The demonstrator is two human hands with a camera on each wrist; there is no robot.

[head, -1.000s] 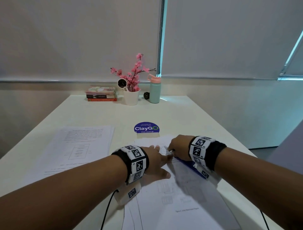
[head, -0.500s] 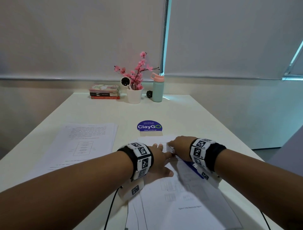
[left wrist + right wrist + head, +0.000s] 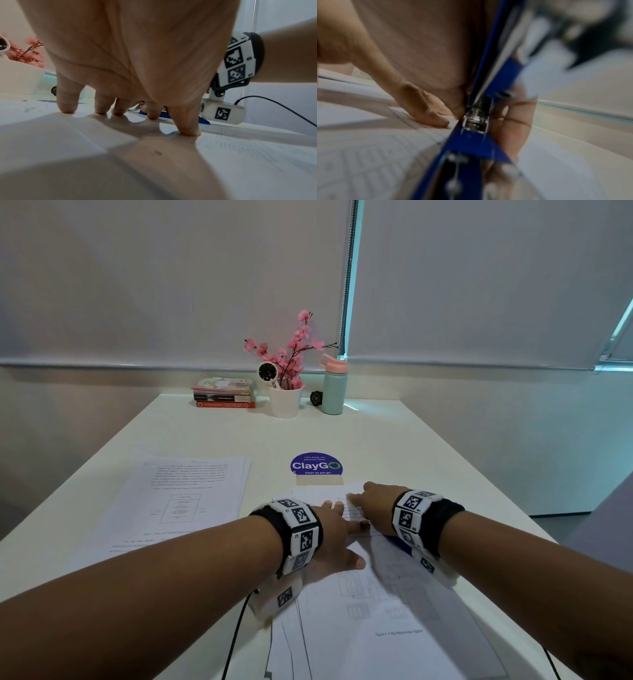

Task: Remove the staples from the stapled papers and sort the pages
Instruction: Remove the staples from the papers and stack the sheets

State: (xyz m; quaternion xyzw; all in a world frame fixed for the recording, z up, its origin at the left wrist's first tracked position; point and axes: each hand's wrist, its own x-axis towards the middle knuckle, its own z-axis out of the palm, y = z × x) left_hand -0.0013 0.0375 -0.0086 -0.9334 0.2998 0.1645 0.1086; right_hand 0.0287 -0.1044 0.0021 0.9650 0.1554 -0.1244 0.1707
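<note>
The head view is evenly lit and fairly sharp, with soft daylight leaking through the gap between the blinds (image 3: 349, 285) and a pale glint on the table (image 3: 352, 407) below it. Straight lines bow toward the edges. The left wrist view is clear at the fingers (image 3: 101, 106), which cast soft shadows on the paper (image 3: 240, 155). The right wrist view is heavily smeared by blur.

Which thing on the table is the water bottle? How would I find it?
Look to the far edge of the white table, under the window blinds. Right of the white pot of pink flowers stands the water bottle. It is the only tall mint-green thing there, with a pink cap.
</note>
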